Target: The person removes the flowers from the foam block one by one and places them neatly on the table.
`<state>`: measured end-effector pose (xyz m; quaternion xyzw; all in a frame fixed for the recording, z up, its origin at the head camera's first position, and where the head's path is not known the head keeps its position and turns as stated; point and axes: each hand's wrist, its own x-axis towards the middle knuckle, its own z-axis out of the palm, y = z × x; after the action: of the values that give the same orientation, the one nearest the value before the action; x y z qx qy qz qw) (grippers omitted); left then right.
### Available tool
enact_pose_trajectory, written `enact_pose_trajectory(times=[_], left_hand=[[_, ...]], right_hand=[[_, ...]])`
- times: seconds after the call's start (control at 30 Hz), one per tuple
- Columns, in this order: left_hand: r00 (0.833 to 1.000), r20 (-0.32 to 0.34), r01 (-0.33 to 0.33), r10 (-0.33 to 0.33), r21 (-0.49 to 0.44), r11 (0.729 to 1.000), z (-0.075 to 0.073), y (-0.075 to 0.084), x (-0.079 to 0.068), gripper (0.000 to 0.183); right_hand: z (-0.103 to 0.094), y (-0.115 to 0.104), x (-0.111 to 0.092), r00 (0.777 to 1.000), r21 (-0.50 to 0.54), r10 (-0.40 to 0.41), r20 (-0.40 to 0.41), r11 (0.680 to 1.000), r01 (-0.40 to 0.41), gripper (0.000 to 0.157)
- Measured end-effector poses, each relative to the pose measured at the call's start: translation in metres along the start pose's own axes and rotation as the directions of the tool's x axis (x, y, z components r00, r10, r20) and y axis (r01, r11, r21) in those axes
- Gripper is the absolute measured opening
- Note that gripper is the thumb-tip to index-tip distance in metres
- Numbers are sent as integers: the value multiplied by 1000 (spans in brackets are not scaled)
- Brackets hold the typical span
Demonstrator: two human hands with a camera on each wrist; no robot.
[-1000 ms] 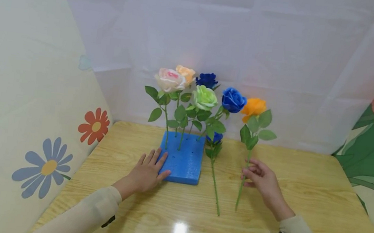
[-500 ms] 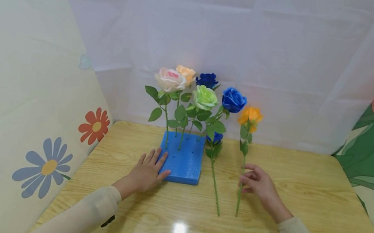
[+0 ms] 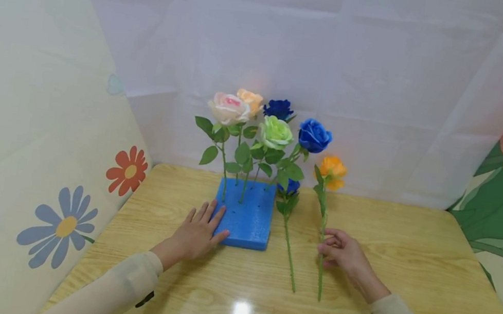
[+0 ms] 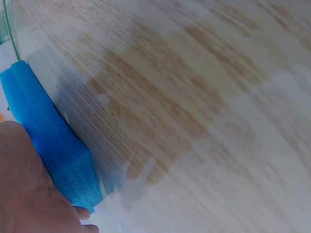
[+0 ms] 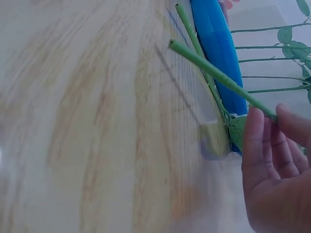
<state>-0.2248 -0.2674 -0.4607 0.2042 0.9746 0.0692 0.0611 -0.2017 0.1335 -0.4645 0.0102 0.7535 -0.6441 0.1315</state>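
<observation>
My right hand (image 3: 346,256) pinches the green stem (image 5: 221,76) of an orange rose (image 3: 332,171) between thumb and fingers; its bloom points away toward the back. Spread fingers of my left hand (image 3: 197,231) rest on the left edge of a blue foam block (image 3: 243,231). Several roses stand upright in the block: a pink-white rose (image 3: 228,109), a peach rose (image 3: 250,100), a light green rose (image 3: 276,133), a dark blue rose (image 3: 278,109) and a bright blue rose (image 3: 314,135), which leans right. The left wrist view shows the foam block (image 4: 53,141) beside that hand.
Another blue rose (image 3: 291,203) lies on the wooden table (image 3: 412,258) between the block and my right hand. A white cloth (image 3: 381,78) hangs behind the table. Flower-patterned panels (image 3: 18,115) flank both sides.
My right hand has drawn the orange rose toward me and slightly left, lowering its bloom and turning its leaves. The left hand and foam block have stayed put.
</observation>
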Motion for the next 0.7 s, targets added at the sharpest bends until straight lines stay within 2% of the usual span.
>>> enact_pose_trajectory(times=[0.27,0.7], left_hand=[[1000,-4,2,-2,-12,1000,3,-1,0,77],[1000,-9,-6,6,-4,1000,2,-1,1,78]], right_hand=[[1,4,4,1000,-21,28,13,999,-28,58],[8,7,8,999,-30,53,-1,998,-53,56]])
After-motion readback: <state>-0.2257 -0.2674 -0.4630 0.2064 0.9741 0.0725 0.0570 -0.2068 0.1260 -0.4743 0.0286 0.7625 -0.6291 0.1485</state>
